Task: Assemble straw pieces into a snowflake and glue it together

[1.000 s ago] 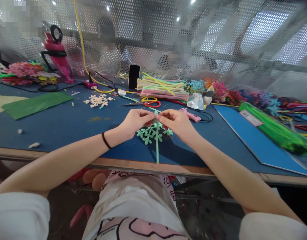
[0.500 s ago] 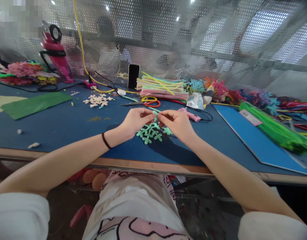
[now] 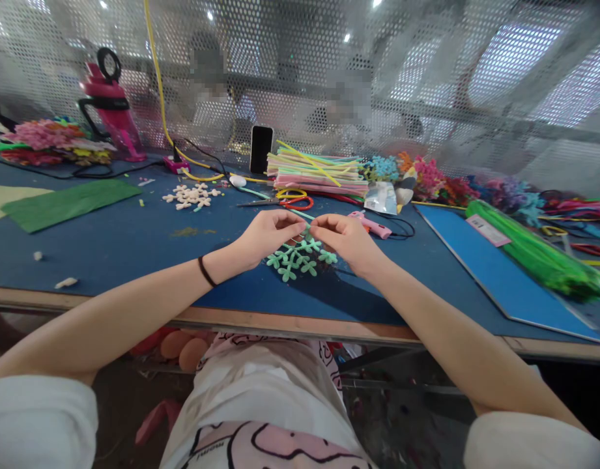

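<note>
My left hand [image 3: 275, 236] and my right hand [image 3: 346, 240] meet above the table, thumbs and fingertips pinched almost together. Between them is a mint-green pipe cleaner [image 3: 302, 214]; its far end runs out past the fingertips toward the scissors, while the part in the fingers is mostly hidden. Just below lie several mint-green pipe-cleaner flowers [image 3: 290, 262], some joined by stems, partly covered by my fingers. One flower [image 3: 328, 256] sits under my right hand.
Beyond my hands are scissors [image 3: 300, 200], a bundle of pastel pipe cleaners [image 3: 319, 172], a phone [image 3: 261, 149] and a pink glue gun [image 3: 372, 225]. Cream pieces [image 3: 191, 195] lie left; a blue board [image 3: 495, 273] with packed green pipe cleaners [image 3: 534, 251] lies right. A pink bottle [image 3: 111, 111] stands back left.
The looped green piece that showed above my fingertips is now mostly hidden between them. My hands have shifted only slightly; the flowers below stay put.
</note>
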The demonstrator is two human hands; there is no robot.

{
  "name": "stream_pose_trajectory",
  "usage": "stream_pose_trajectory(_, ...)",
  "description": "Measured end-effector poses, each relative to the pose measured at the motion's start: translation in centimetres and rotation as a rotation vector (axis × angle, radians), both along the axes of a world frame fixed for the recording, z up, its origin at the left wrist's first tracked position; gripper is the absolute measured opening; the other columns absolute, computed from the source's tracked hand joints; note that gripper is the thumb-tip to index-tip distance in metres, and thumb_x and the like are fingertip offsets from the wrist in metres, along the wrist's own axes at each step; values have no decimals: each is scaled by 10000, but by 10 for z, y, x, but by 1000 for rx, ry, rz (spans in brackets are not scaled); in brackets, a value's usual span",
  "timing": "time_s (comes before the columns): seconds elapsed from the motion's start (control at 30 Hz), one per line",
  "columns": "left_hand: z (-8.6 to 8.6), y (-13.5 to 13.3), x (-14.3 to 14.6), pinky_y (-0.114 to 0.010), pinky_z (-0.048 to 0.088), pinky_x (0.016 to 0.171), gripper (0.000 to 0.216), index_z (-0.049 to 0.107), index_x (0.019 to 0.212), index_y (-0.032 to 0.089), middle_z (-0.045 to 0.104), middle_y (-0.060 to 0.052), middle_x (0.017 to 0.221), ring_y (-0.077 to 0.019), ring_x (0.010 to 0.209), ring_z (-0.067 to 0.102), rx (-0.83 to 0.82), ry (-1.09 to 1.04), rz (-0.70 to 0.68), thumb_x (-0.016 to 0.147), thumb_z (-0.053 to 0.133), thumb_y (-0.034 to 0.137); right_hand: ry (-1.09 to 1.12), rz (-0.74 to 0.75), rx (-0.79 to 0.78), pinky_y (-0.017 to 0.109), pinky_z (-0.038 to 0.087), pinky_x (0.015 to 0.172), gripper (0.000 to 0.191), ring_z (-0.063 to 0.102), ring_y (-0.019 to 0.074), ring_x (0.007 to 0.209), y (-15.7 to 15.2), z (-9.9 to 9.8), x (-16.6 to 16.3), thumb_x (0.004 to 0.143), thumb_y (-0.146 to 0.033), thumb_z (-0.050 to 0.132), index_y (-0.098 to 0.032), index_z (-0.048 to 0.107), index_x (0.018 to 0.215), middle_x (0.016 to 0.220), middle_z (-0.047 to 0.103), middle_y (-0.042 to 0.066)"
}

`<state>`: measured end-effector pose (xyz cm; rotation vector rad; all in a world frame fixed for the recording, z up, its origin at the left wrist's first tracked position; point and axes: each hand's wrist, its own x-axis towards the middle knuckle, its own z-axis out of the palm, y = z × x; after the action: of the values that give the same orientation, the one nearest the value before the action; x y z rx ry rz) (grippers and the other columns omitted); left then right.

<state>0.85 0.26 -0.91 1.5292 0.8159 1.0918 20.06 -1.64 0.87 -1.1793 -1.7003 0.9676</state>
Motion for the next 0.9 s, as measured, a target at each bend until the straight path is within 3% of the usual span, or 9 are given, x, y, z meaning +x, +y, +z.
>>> stream_pose_trajectory(0.3, 1, 0, -3, -237, 508, 679, 376, 676, 882, 159, 655, 26, 745, -68, 625, 594, -152, -87, -138, 707, 871, 430, 223, 134, -305, 264, 216, 525, 370, 307, 64, 529, 1, 4, 1, 644, -439, 858, -158, 652, 771, 601, 416, -71)
stream_pose_trajectory(0.5, 4, -3, 1, -247, 507, 685, 453, 720, 880, 147, 749, -58, 853, -95, 663, 629, -296, -85, -82, 752, 802, 573, 365, -10, -179, 260, 215, 509, 415, 296, 60, 493, 1, 2, -4, 633, -453, 869, -177, 641, 843, 567, 417, -89)
stream_pose_trajectory(0.67, 2, -7, 2, -232, 482, 658, 462, 742, 836, 133, 760, -59, 870, -73, 633, 588, -224, 1, -120, 679, 859, 551, 330, -26, -122, 256, 255, 506, 400, 354, 68, 504, 0, 0, -6, 674, -466, 840, -184, 647, 881, 602, 485, -76)
stream_pose_trajectory(0.9, 5, -11, 2, -216, 439, 583, 414, 703, 845, 144, 724, -18, 808, -54, 555, 545, -194, -60, -28, 696, 843, 504, 185, -41, -8, 251, 263, 508, 300, 378, 77, 533, -2, -1, -4, 761, -449, 756, -190, 632, 844, 646, 506, -60)
